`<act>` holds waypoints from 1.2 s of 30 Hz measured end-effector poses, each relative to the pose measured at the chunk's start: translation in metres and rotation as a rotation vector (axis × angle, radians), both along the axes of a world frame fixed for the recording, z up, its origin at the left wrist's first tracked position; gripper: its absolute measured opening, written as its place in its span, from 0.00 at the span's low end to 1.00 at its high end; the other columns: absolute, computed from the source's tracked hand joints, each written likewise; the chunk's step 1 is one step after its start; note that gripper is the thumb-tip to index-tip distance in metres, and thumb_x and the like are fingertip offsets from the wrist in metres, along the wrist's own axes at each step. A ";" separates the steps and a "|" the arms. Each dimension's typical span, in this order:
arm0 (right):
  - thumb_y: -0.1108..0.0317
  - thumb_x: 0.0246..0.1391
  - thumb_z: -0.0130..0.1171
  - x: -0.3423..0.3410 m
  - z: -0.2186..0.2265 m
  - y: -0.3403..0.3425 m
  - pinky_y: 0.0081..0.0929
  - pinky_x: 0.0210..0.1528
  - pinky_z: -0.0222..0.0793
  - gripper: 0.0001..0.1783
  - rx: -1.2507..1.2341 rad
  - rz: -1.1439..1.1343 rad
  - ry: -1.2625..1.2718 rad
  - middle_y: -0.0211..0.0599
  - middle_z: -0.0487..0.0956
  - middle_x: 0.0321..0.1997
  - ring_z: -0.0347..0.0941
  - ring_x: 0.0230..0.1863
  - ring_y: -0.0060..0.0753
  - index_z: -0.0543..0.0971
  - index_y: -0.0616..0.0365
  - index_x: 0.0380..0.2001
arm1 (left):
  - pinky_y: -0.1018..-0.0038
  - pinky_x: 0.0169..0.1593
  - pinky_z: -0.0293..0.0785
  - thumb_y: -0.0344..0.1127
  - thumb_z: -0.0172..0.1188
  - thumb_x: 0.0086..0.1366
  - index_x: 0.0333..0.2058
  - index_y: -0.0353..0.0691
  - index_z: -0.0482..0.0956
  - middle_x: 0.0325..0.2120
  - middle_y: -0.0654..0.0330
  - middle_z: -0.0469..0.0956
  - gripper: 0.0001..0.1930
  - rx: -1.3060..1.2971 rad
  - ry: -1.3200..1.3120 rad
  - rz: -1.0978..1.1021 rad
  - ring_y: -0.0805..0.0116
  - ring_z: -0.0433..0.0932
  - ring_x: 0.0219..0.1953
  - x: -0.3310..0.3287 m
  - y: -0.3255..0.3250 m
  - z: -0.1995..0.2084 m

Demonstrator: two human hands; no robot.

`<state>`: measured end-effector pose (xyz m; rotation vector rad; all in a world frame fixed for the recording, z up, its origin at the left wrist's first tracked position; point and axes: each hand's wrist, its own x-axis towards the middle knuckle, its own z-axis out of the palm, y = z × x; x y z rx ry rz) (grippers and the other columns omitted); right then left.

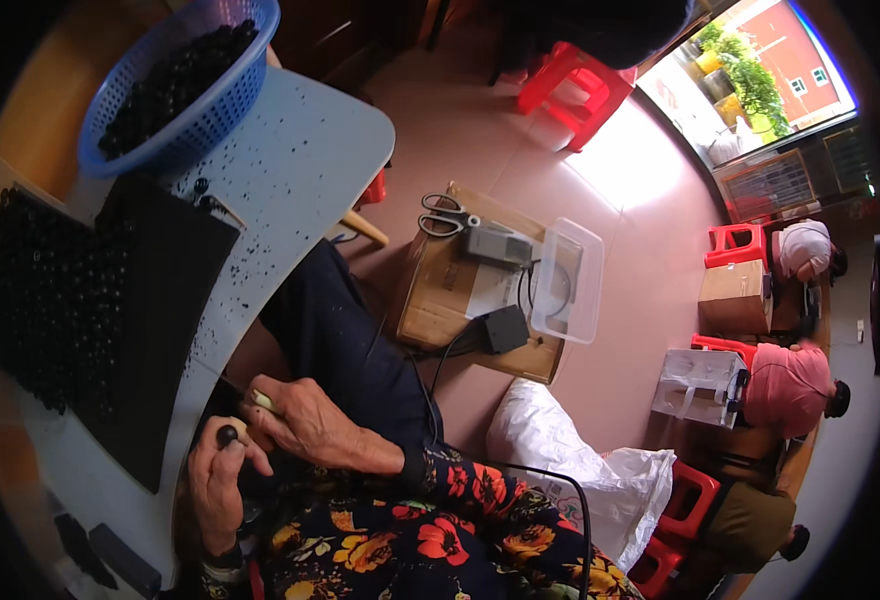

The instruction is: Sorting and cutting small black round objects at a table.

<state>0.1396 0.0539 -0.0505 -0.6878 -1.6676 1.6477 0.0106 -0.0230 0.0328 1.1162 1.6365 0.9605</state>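
Floral sleeves and top (440,530) fill the lower edge, with a black cable (585,520) running across them. Just beyond, the left hand (215,490) has its thumb and fingers closed around a small black ball (227,436), low beside the table's edge. Right beside it, the right hand (315,425) curls its fingers around a short pale stick (264,400); its far end is hard to make out. Dark trousers (335,320) show past the hands.

On the left stands the pale table (310,120), scattered with dark specks. A dark mat (165,340) lies on it, next to a broad spread of black balls (50,290). Farther along, a blue mesh basket (200,130) holds more dark pieces.

Past the knees, a cardboard box (430,300) carries scissors (445,217), a grey device (498,245), a black adapter (505,328) and a clear plastic tub (580,275). A white sack (545,430) slumps nearby on the floor.

Farther off, red stools (695,495) stand along the right, where three people (785,390) sit. Green plants (750,85) show through the bright doorway.
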 end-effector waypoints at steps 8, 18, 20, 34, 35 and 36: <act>0.71 0.55 0.54 -0.017 0.002 -0.001 0.35 0.24 0.69 0.08 -0.015 0.067 0.036 0.47 0.76 0.21 0.75 0.23 0.52 0.69 0.64 0.28 | 0.78 0.32 0.65 0.37 0.41 0.65 0.31 0.35 0.66 0.22 0.60 0.66 0.11 0.065 -0.213 0.230 0.73 0.67 0.22 -0.013 -0.010 -0.015; 0.75 0.53 0.51 -0.018 -0.002 -0.003 0.36 0.29 0.71 0.06 0.035 0.087 0.036 0.50 0.76 0.23 0.76 0.26 0.52 0.71 0.66 0.35 | 0.79 0.30 0.65 0.37 0.40 0.66 0.31 0.35 0.64 0.24 0.60 0.65 0.11 0.053 -0.226 0.218 0.74 0.66 0.22 -0.014 -0.011 -0.019; 0.75 0.53 0.50 -0.017 -0.001 -0.003 0.36 0.30 0.71 0.08 0.062 0.074 0.052 0.50 0.76 0.23 0.76 0.27 0.52 0.71 0.66 0.37 | 0.79 0.30 0.64 0.37 0.40 0.66 0.31 0.35 0.64 0.23 0.60 0.65 0.11 0.059 -0.225 0.219 0.74 0.66 0.22 -0.014 -0.009 -0.018; 0.68 0.61 0.49 -0.012 0.010 -0.001 0.33 0.32 0.72 0.11 -0.019 0.098 0.031 0.48 0.78 0.26 0.77 0.28 0.50 0.69 0.65 0.42 | 0.79 0.32 0.62 0.37 0.42 0.66 0.32 0.36 0.66 0.24 0.61 0.65 0.10 0.067 -0.194 0.203 0.75 0.66 0.23 -0.019 -0.014 -0.021; 0.68 0.61 0.49 -0.012 0.012 -0.002 0.33 0.32 0.72 0.11 -0.016 0.099 0.030 0.48 0.78 0.26 0.77 0.28 0.50 0.69 0.65 0.42 | 0.79 0.32 0.62 0.37 0.42 0.66 0.32 0.36 0.66 0.24 0.61 0.65 0.10 0.070 -0.194 0.203 0.75 0.66 0.23 -0.019 -0.014 -0.021; 0.68 0.61 0.49 -0.012 0.013 -0.003 0.32 0.32 0.72 0.11 -0.049 0.094 0.047 0.48 0.78 0.26 0.78 0.28 0.48 0.69 0.65 0.42 | 0.79 0.32 0.62 0.37 0.43 0.66 0.32 0.36 0.66 0.23 0.62 0.65 0.10 0.068 -0.191 0.194 0.75 0.66 0.23 -0.020 -0.015 -0.022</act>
